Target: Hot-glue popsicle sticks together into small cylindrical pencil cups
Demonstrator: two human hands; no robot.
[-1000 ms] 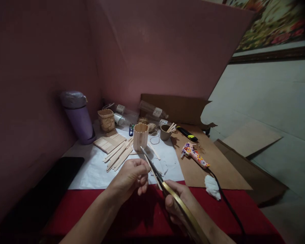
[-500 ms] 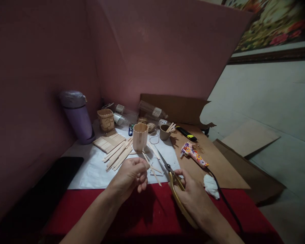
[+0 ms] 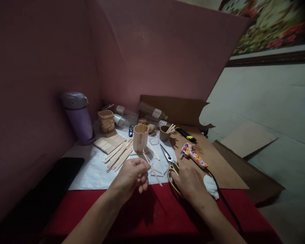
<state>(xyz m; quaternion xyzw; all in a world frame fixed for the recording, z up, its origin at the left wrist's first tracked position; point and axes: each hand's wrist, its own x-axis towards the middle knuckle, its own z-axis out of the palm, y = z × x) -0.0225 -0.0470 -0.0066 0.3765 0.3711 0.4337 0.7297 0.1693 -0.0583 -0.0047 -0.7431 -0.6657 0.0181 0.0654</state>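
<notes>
My left hand is closed in a pinch in front of the stick cup, near a thin wooden piece; what its fingertips hold is too small to make out. My right hand lies over the yellow handles of the scissors, its fingers around them, blades pointing away over the white paper. The round cup made of wooden sticks stands upright beyond my left hand. Loose craft sticks fan out to its left, beside a flat stick panel.
A floral glue gun with a black cord, a white cloth and a black-yellow cutter lie at the right. Behind are a small pot, clear bottles and a woven basket. A purple tumbler stands left.
My right hand has turned palm down, and the scissors have gone from raised and tilted to lying flatter near the paper. My left hand stays nearly in place.
</notes>
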